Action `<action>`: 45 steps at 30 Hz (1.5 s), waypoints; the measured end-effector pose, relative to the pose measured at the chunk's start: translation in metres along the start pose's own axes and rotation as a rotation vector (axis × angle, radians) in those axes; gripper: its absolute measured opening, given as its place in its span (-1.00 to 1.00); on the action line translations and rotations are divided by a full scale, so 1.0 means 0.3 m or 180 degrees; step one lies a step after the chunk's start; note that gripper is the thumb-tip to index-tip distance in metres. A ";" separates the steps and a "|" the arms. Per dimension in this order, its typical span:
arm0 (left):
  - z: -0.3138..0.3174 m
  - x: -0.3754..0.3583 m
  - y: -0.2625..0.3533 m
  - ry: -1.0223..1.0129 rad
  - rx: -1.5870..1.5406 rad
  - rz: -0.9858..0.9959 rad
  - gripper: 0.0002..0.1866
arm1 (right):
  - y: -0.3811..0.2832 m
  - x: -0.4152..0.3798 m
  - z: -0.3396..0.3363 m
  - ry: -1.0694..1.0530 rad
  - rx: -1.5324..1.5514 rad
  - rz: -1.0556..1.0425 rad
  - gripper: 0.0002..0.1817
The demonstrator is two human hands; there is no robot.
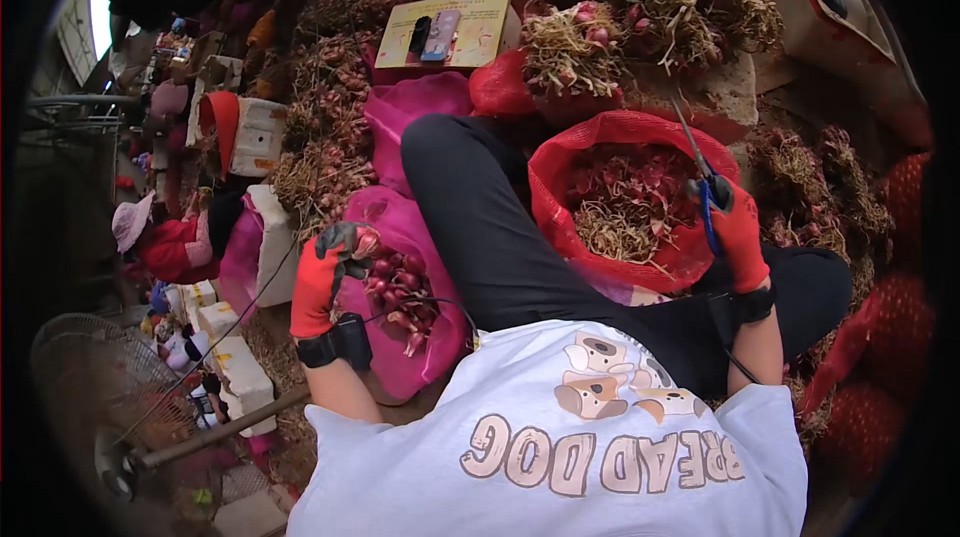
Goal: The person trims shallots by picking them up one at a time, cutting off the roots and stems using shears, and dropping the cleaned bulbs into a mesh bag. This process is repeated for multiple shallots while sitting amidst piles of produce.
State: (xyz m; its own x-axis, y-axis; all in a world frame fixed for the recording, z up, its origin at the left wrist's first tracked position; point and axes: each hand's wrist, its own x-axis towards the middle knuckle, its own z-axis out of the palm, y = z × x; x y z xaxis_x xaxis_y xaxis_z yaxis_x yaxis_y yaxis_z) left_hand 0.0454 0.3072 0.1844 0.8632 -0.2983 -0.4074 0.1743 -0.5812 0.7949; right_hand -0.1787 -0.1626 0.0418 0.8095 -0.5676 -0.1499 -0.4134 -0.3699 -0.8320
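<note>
My left hand (325, 272), in a red glove with dark grey fingers, is closed on a shallot (366, 241). It is above the left side of a pink mesh bag (445, 337) that holds loose trimmed shallots (395, 282). My right hand (740, 242), in a red glove, grips scissors (712, 207) by their blue handles. The blades point up and away from me, slightly apart near the pivot as far as I can tell. Beneath them stands a red mesh bag (550, 182) with dry stems, roots and reddish skins (625, 222) inside.
Bunches of shallots with dried roots (580, 47) lie ahead. A yellow box (490, 12) carries a phone-like item (440, 37). More shallots (330, 117) are heaped at left, near white foam boxes (240, 367), a fan (105, 377) and another person (175, 242). Full red bags (870, 347) stand at right.
</note>
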 end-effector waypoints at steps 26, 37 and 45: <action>0.708 0.459 0.421 -0.0759 0.1229 0.2610 -0.76 | 0.035 -0.004 -0.012 0.0360 -0.1532 -0.0484 -0.51; 1.219 0.686 0.497 -0.2603 0.0005 0.1273 -0.75 | 0.117 0.041 -0.138 0.1530 -0.1091 0.0428 -0.48; 1.663 0.926 0.338 0.0392 -0.0598 0.0014 -0.56 | 0.066 0.036 -0.174 0.1834 -0.0815 0.0064 -0.56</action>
State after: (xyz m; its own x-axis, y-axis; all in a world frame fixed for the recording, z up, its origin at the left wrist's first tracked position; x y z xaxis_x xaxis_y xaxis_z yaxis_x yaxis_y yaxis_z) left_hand 0.0663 -0.2123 -0.0725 0.9134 -0.1992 -0.3550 0.2458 -0.4253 0.8710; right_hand -0.1999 -0.2145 0.0515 0.4757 -0.8549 0.2069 -0.5705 -0.4789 -0.6672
